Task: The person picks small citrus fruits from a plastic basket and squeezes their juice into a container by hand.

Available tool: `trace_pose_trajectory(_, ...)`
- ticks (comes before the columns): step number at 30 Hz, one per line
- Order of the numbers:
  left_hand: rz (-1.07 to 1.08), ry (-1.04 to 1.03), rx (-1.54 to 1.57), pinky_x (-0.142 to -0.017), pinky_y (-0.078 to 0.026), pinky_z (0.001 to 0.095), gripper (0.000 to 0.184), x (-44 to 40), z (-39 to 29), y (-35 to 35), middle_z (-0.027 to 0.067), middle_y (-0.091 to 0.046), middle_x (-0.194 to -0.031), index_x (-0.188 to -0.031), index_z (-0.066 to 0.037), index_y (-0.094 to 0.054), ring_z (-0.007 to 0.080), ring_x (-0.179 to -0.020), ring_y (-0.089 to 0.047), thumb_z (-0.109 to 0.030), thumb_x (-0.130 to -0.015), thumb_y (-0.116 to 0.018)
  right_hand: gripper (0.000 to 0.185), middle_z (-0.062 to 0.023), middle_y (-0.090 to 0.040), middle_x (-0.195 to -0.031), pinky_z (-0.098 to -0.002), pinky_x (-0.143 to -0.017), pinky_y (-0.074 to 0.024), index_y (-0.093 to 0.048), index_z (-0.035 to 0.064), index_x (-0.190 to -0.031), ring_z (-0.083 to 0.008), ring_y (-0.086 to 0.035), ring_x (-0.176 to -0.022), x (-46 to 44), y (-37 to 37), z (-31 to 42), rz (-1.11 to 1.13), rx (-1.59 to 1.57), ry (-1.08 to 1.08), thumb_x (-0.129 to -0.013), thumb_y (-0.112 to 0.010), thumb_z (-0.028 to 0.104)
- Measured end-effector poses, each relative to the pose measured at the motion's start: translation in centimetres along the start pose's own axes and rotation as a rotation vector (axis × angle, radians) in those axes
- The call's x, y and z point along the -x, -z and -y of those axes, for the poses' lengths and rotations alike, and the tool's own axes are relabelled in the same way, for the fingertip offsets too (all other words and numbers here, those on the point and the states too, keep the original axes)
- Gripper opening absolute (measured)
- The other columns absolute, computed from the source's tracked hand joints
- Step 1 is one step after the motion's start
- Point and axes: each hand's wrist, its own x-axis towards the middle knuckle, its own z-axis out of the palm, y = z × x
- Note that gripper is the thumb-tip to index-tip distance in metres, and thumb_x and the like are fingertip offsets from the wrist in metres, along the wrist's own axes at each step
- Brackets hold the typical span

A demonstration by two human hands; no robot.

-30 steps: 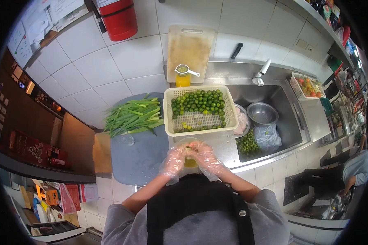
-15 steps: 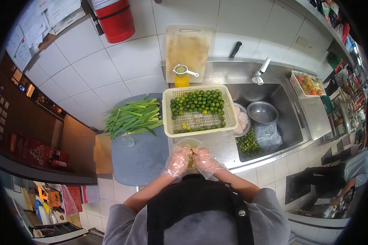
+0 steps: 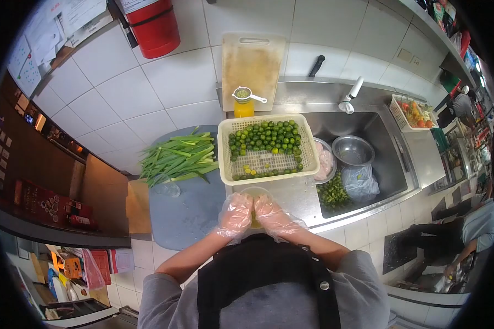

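Note:
My left hand (image 3: 236, 213) and my right hand (image 3: 273, 215), both in clear plastic gloves, meet over a round clear tub (image 3: 255, 191) at the counter's front edge. Their fingers are drawn in close together; whatever is between them is hidden. Pale yellowish liquid shows in the tub between the hands. Just beyond stands a cream plastic basket (image 3: 315, 160) of whole green calamansi (image 3: 269, 134). A few yellow cut halves (image 3: 248, 170) lie near the basket's front side.
Spring onions (image 3: 178, 156) lie on a grey board (image 3: 184, 219) at left. The sink (image 3: 392, 164) at right holds green fruit pieces (image 3: 333, 196), a metal bowl (image 3: 353, 151) and a plastic bag (image 3: 360, 183). Behind the basket, a strainer (image 3: 242, 94) sits on a yellow-filled container (image 3: 243, 108).
Both hands have shifted slightly, the left one a little up and the fingers closer to the tub's far rim. The basket and other things stay where they were.

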Motion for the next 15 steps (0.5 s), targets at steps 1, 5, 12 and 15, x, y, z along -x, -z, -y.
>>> trace_pose_trajectory(1, 0.000, 0.000, 0.001, -0.076, -0.047, 0.0505, 0.013, 0.1, 0.1, 0.0, 0.0201, -0.062, -0.086, -0.087, -0.003, -0.063, 0.0392, -0.081, -0.059, -0.010, -0.077, -0.057, 0.039, -0.0275, -0.062, -0.110, -0.0478, -0.091, -0.0467, -0.054, -0.0013, -0.115, -0.0423, -0.060, -0.105, 0.0, -0.2, -0.2, 0.000, 0.000, -0.001, -0.103, -0.036, 0.031)
trace_pose_trajectory(5, 0.060, -0.051, -0.006, -0.076, -0.047, 0.0493, 0.012, 0.1, 0.6, -0.5, 0.0195, -0.061, -0.084, -0.084, -0.002, -0.061, 0.0382, -0.084, -0.059, -0.011, -0.077, -0.058, 0.042, -0.0285, -0.061, -0.113, -0.0475, -0.092, -0.0465, -0.055, -0.0026, -0.113, -0.0433, -0.059, -0.107, 0.4, 0.4, 0.6, 0.025, 0.098, 0.033, -0.103, -0.034, 0.032)
trace_pose_trajectory(12, 0.078, -0.082, -0.009, -0.080, -0.046, 0.0473, 0.013, 0.2, 1.4, -1.5, 0.0181, -0.060, -0.084, -0.087, -0.003, -0.060, 0.0366, -0.085, -0.058, -0.011, -0.078, -0.056, 0.039, -0.0273, -0.061, -0.113, -0.0471, -0.093, -0.0458, -0.057, -0.0006, -0.112, -0.0426, -0.058, -0.108, -0.3, 0.6, 0.7, 0.120, 0.365, 0.134, -0.103, -0.033, 0.029)
trace_pose_trajectory(15, 0.018, -0.041, 0.021, -0.081, -0.046, 0.0476, 0.016, 0.1, 1.0, -1.1, 0.0182, -0.060, -0.088, -0.092, -0.003, -0.060, 0.0365, -0.088, -0.057, -0.010, -0.078, -0.056, 0.035, -0.0275, -0.060, -0.111, -0.0482, -0.092, -0.0452, -0.056, -0.0005, -0.110, -0.0422, -0.058, -0.105, -0.2, 0.5, 0.8, 0.075, 0.343, 0.174, -0.103, -0.034, 0.025)
